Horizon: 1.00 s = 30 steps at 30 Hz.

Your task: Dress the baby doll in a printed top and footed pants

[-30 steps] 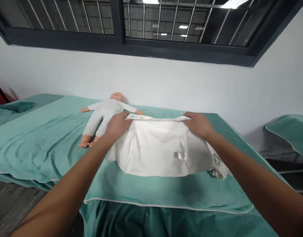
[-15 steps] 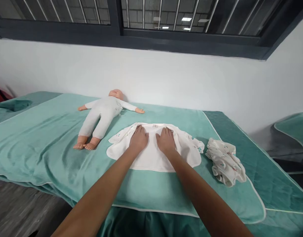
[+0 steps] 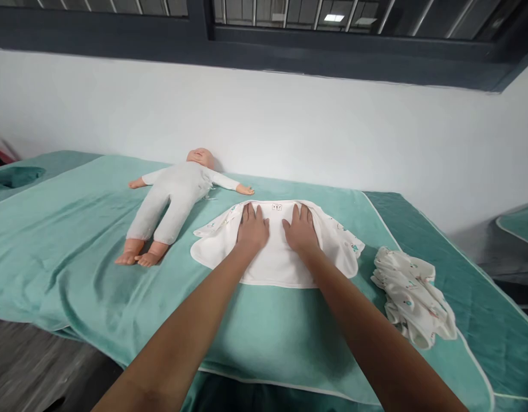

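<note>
A white baby shirt [image 3: 276,257] lies spread open on the green blanket, its inside facing up and its collar label at the far edge. Printed sleeves stick out at both sides. My left hand [image 3: 252,230] rests flat on the left part of the shirt, fingers stretched toward the collar. On the right part lies my right hand [image 3: 301,230], also flat with its fingers apart. Left of the shirt, a baby doll [image 3: 178,194] in a white suit lies on its back, arms spread. A crumpled white printed garment [image 3: 414,294] sits to the right.
The light green blanket [image 3: 285,337] covers a bed with a darker green cover [image 3: 470,303] at the right. Behind it stands a white wall [image 3: 290,131] below a dark window frame [image 3: 333,60] with metal bars. Grey floor [image 3: 27,360] shows at lower left.
The camera view has tilted down and come slightly closer. Both hands stay flat on the shirt, with their fingers a little more spread. The doll and the crumpled garment have not been moved.
</note>
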Available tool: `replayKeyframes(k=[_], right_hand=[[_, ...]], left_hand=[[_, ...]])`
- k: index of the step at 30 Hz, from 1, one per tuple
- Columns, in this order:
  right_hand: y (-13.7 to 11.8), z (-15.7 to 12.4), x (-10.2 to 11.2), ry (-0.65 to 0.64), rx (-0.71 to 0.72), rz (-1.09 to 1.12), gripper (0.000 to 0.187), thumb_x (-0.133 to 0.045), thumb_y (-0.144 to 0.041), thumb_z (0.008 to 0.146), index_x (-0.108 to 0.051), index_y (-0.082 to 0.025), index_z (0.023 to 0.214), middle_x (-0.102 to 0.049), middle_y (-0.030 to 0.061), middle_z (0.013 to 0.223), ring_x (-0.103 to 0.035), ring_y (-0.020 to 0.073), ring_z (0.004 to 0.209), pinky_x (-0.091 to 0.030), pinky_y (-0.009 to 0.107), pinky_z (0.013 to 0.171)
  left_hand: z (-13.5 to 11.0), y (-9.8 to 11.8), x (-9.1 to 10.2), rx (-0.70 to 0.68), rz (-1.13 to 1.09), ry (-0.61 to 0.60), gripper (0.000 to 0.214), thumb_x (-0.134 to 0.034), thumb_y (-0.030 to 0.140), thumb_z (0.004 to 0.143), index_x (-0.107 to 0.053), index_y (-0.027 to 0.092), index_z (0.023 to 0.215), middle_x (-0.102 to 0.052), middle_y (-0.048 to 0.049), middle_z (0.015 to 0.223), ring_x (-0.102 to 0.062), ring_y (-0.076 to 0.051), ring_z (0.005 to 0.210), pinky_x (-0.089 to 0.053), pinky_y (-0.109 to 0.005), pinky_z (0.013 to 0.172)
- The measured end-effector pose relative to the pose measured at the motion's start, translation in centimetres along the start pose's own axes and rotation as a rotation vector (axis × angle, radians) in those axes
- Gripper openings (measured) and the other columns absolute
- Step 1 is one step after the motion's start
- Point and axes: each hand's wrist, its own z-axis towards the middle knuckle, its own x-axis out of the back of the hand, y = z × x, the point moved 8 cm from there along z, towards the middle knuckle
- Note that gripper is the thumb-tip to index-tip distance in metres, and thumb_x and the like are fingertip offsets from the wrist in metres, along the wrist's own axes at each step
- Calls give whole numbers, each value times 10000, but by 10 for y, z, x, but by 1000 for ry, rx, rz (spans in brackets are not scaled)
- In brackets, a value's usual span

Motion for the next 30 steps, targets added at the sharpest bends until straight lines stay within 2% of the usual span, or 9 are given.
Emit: replayKeyframes(k=[3,6,9,11,14,20,24,30], right_hand=[[3,3,-9,-32,-9,9,646,-315,-396,1017,-380,0,1523,-353,269,1607,-308,384,1499,-270,526,1211],[-5,0,-8,-10,39,-30,580,-282,-292,1023,-431,19,1490,-398,271,1582,-297,352,1516,-254,502,1220],[-21,-6,-7,-24,166,-48,556,-243,-212,1024,-441,5,1496,-380,234,1609,-255,298,1546,-187,462,1253],[-27,-8,-9,-72,230,-43,566,-243,-276,1048,-429,-14,1513,-361,212,1625,-251,286,1551,-179,450,1258],[-22,-7,-13,-135,174,-26,643,-249,-408,1062,-384,4,1536,-339,222,1632,-243,293,1555,-201,447,1253],[-16,-10,-13,-161,86,-56,700,-277,-437,1055,-333,56,1550,-265,247,1651,-198,316,1567,-182,429,1263],[-21,-22,-10,-164,103,-89,707,-276,-434,1057,-323,73,1548,-261,255,1648,-194,321,1568,-181,450,1261],[-21,-44,-5,-178,154,-132,711,-247,-466,1059,-318,25,1568,-265,220,1658,-204,301,1567,-170,454,1261]], left_hand=[[5,0,-7,-34,14,-27,646,-257,405,1031,-368,33,1548,-216,-251,1675,-187,-348,1576,-213,-460,1282],[5,0,-9,-41,27,-23,650,-250,415,1033,-367,42,1552,-217,-251,1674,-193,-344,1575,-206,-455,1284],[2,1,-9,-49,29,-18,668,-232,415,1036,-357,9,1551,-213,-275,1667,-188,-357,1573,-201,-456,1284],[1,1,-9,-61,25,-15,680,-226,413,1037,-354,-20,1545,-209,-289,1662,-189,-361,1572,-193,-457,1286],[0,-1,-8,-78,5,-5,684,-219,409,1038,-350,-38,1539,-223,-276,1662,-197,-342,1573,-198,-452,1287],[-7,-5,-5,-79,0,-15,678,-197,415,1040,-343,-4,1553,-238,-227,1673,-212,-293,1576,-221,-418,1283],[-21,-4,-4,-78,27,-22,673,-201,450,1042,-348,57,1568,-258,-185,1676,-198,-281,1581,-250,-439,1268],[-46,0,0,-138,90,-29,682,-213,443,1042,-363,20,1556,-273,-205,1665,-205,-306,1576,-235,-445,1274]])
